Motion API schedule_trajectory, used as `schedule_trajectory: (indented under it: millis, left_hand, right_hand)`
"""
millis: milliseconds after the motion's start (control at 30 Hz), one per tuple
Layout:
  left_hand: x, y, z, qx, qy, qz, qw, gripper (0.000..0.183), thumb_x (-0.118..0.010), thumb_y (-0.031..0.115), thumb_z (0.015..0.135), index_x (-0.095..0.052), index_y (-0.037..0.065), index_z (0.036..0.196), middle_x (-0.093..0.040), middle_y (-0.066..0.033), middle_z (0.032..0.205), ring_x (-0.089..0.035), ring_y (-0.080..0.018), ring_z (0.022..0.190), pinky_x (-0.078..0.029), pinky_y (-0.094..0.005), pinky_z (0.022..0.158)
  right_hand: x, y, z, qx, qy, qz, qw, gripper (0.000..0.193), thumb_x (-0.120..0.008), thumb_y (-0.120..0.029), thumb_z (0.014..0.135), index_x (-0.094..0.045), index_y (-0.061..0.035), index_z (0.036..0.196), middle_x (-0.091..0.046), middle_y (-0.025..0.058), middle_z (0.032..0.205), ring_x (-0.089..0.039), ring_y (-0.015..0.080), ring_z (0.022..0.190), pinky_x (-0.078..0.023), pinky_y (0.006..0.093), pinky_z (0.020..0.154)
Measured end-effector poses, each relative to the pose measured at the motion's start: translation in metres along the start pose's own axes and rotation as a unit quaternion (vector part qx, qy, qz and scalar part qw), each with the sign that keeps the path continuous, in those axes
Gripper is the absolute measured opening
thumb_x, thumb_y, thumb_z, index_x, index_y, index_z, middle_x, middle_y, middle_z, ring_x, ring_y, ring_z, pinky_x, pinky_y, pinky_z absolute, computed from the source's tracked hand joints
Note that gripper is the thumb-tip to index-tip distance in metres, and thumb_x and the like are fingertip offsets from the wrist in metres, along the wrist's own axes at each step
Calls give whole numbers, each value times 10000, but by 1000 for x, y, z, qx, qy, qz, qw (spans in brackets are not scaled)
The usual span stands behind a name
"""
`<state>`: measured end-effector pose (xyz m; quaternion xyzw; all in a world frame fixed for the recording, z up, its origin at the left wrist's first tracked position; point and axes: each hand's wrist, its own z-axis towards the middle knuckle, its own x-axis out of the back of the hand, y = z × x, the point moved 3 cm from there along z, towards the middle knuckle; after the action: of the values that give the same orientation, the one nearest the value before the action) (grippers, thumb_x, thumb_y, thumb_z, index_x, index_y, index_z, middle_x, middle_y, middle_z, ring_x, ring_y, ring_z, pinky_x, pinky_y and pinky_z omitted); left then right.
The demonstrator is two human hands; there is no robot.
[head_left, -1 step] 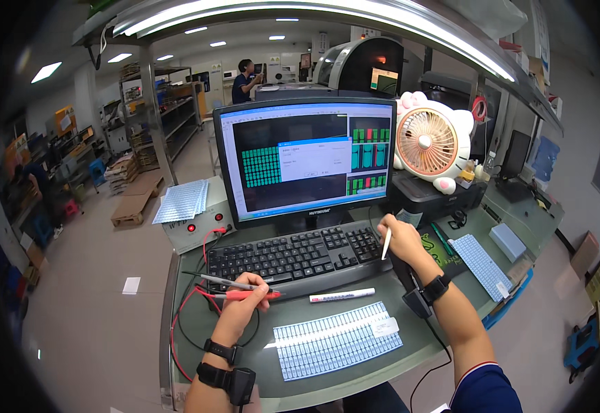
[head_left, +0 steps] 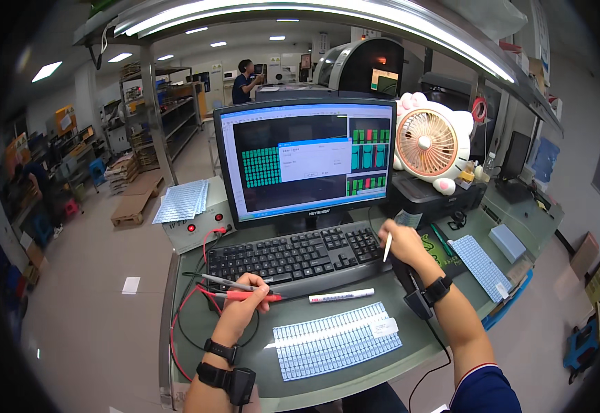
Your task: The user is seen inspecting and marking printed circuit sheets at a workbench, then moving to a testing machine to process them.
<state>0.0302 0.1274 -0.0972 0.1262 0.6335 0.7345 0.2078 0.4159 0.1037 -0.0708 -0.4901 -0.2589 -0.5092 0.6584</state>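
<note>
My left hand is closed round two test probes in front of the keyboard. One is a red probe; the other is a grey and black probe, and both have leads trailing to the left. Over the number pad of the black keyboard, my right hand is closed on a slim white pen-like stick pointing down. Between my forearms lies a panel of small white-and-blue circuit boards with a white label. A white marker rests between panel and keyboard.
Behind the keyboard stands a monitor showing a dialog box. A grey box with red lamps carries stacked panels. To the right are a fan on a black printer, another panel and a small grey-blue box.
My right hand has shifted very slightly down and to the right, with the white stick still in it. My left hand and the panel look the same.
</note>
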Motion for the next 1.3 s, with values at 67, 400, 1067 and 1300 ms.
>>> schedule_trajectory:
  millis: [67, 400, 1067, 1300]
  left_hand:
    - [-1, -2, -1, 12, 2, 6, 1000, 127, -553, 174, 944, -540, 54, 903, -579, -21, 728, -568, -81, 610, -455, -210, 552]
    - [-6, 2, -7, -131, 100, 282, 945, 367, -348, 260, 984, -611, 23, 887, -604, -79, 813, -599, -175, 679, -479, -311, 649]
    - [-9, 1, -7, -128, 103, 319, 933, 352, -350, 231, 973, -632, 37, 891, -632, -85, 923, -586, -240, 839, -313, -403, 1029]
    - [-6, -4, -4, -159, 112, 307, 932, 372, -346, 237, 969, -628, 7, 892, -639, -107, 948, -573, -248, 857, -351, -386, 975]
  right_hand:
    - [0, 11, -8, -37, -50, 54, 997, 221, -550, -298, 927, -603, -85, 950, -706, 113, 825, -678, 318, 792, -500, 412, 694]
    - [4, 12, -32, 4, 111, 182, 977, 133, -562, -155, 925, -570, -24, 947, -702, 134, 827, -698, 280, 802, -513, 333, 696]
    - [4, 10, -35, 30, 117, 201, 972, 107, -583, -110, 909, -574, -9, 946, -673, 139, 843, -695, 268, 822, -515, 326, 709]
    - [6, -13, -44, 55, 65, 216, 973, 112, -584, -91, 912, -577, 1, 975, -681, 112, 895, -684, 216, 864, -508, 306, 756]
